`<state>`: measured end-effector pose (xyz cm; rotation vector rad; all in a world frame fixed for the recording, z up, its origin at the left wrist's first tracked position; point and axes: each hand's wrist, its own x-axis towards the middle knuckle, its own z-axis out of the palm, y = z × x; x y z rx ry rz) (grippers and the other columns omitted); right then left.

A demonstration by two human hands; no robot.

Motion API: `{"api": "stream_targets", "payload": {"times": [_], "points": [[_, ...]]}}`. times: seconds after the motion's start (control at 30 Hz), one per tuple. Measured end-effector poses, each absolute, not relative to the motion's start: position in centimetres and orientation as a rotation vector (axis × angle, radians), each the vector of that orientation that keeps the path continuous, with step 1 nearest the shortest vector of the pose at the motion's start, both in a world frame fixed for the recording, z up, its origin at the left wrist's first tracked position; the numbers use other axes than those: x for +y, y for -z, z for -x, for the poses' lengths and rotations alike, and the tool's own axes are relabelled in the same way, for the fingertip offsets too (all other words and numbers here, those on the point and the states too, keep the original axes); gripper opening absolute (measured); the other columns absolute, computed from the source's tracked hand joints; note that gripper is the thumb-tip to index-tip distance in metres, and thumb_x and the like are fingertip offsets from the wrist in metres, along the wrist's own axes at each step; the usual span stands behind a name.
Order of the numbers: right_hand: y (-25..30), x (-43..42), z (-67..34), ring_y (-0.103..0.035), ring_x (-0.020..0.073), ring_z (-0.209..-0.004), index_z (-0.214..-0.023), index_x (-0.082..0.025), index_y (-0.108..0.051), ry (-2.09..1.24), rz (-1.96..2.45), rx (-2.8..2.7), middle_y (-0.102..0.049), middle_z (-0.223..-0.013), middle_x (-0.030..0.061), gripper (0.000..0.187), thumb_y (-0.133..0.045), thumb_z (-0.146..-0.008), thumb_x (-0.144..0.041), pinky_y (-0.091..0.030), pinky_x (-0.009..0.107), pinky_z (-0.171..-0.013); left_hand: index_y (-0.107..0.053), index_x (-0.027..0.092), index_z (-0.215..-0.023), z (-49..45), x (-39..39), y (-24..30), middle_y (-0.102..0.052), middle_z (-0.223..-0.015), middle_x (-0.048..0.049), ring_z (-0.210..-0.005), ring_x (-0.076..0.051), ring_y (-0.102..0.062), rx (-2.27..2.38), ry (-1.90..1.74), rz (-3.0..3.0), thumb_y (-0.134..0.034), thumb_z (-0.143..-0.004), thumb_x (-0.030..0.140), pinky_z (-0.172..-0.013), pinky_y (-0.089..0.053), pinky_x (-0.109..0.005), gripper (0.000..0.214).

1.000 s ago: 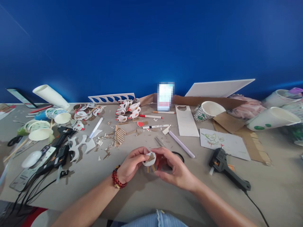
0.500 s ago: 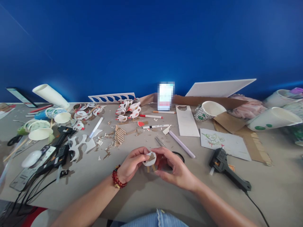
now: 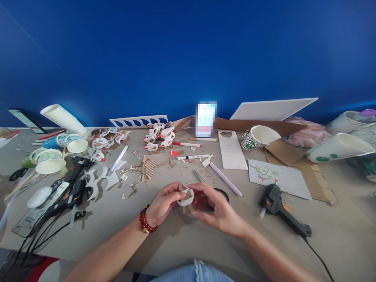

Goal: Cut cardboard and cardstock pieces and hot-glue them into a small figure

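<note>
Between my hands, just above the table, is a small white foam-board bird figure (image 3: 182,202) with a brown cardboard patch on its side and two cardboard strip legs (image 3: 184,210) pointing down. My left hand (image 3: 164,205) pinches its left side, thumb in front; a red bead bracelet circles that wrist. My right hand (image 3: 216,207) curves around the right side, its fingertips at the upper edge and its thumb close to a leg. The fingers hide part of the figure. Behind my right hand lies a black ring-shaped object (image 3: 222,192), partly covered, with tweezers-like metal tips (image 3: 198,175) beyond.
Finished white birds (image 3: 167,138) cluster at the back. A glue gun (image 3: 283,211) lies right, its cord running toward me; more glue guns (image 3: 76,194) and cords lie left. Markers (image 3: 194,157), a lilac pen (image 3: 225,179), cardboard scraps (image 3: 149,168), paper cups (image 3: 261,137) and a bird drawing (image 3: 277,178) surround the workspace.
</note>
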<state>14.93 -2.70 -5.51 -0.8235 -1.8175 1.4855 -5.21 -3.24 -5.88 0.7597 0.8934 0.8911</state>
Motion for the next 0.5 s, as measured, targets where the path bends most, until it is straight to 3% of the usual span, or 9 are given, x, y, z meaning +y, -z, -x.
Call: {"api": "stream_targets", "payload": {"times": [0.2,0.27,0.4,0.5], "points": [[5.3,-2.6,-15.4,-0.061,0.0193,-0.087,-0.137,-0.023,-0.043,-1.478,0.828,-1.818,-0.061,-0.104,0.0069,0.061,-0.069,-0.083,-0.033,-0.053,0.03,-0.076,-0.053,0.016,-0.073,5.3,-3.1,5.8,-0.05,-0.069,0.0008,-0.064,-0.011,-0.044,0.906,-0.885,-0.784,-0.066,-0.08,0.028,-0.062,-0.034,-0.024,0.019],[5.3,-2.3,-15.6,-0.062,0.0194,-0.086,-0.136,-0.022,-0.044,-1.408,0.882,-1.822,-0.061,-0.107,0.0079,0.054,-0.064,-0.088,-0.037,-0.053,0.03,-0.075,-0.053,0.016,-0.073,5.5,-3.0,5.8,-0.05,-0.068,0.0011,-0.063,-0.011,-0.043,0.937,-0.89,-0.842,-0.065,-0.081,0.03,-0.061,-0.033,-0.024,0.021],[5.6,-1.5,-15.8,-0.061,0.0196,-0.079,-0.121,-0.021,-0.055,-0.975,1.186,-1.977,-0.063,-0.099,0.0075,0.03,-0.054,-0.091,-0.027,-0.052,0.033,-0.074,-0.053,0.016,-0.076,5.9,-2.6,5.9,-0.053,-0.072,0.0003,-0.066,-0.011,-0.046,1.002,-0.895,-1.001,-0.067,-0.082,0.035,-0.063,-0.035,-0.024,0.025],[5.9,-1.1,-15.9,-0.061,0.0258,-0.092,-0.113,-0.02,-0.059,-0.65,1.314,-2.17,-0.065,-0.104,0.0095,0.029,-0.056,-0.084,-0.017,-0.05,0.04,-0.083,-0.053,0.016,-0.076,5.9,-2.4,5.9,-0.055,-0.072,0.0002,-0.068,-0.013,-0.05,1.062,-0.858,-1.051,-0.068,-0.081,0.039,-0.065,-0.036,-0.024,0.028]]}}
